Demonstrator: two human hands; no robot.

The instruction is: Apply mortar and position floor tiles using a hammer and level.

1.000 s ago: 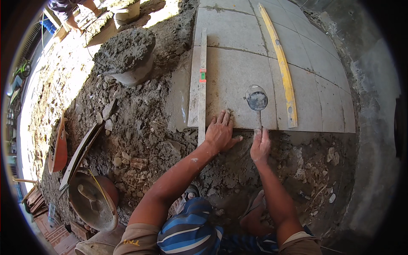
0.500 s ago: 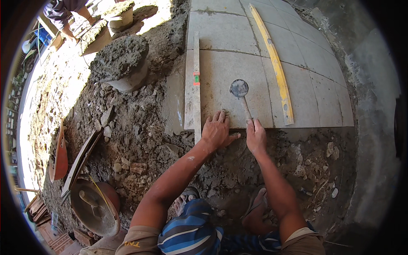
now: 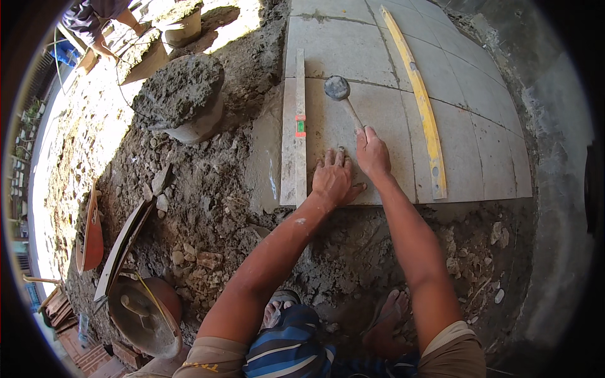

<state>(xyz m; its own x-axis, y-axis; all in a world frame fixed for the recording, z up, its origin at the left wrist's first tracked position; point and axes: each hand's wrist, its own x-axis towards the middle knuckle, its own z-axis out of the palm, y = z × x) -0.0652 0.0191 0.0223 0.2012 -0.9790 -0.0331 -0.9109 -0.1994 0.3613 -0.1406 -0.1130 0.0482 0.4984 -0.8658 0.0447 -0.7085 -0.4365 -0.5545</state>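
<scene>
In my right hand [image 3: 373, 153] is the wooden handle of a rubber mallet [image 3: 337, 88], its dark round head over the far part of the nearest grey floor tile [image 3: 387, 120]. My left hand [image 3: 336, 181] lies flat on that tile near its front edge, fingers spread. Just left of it, a narrow, mortar-smeared spirit level [image 3: 300, 157] with a green vial in a red mount runs lengthwise along the tile. A yellow spirit level [image 3: 422, 104] rests across the tiles to the right.
Buckets heaped with wet mortar [image 3: 189, 116] stand at the upper left, near another person's hands [image 3: 107, 51]. A rubber basin [image 3: 148, 315] with a wooden-handled tool sits at lower left. Rubble and soil [image 3: 208, 252] border the tiles. A grey concrete surface [image 3: 561, 208] runs along the right.
The mallet and my right hand have moved farther away and slightly left over the tile. My left hand has shifted forward, more fully onto the tile. The view has shifted slightly.
</scene>
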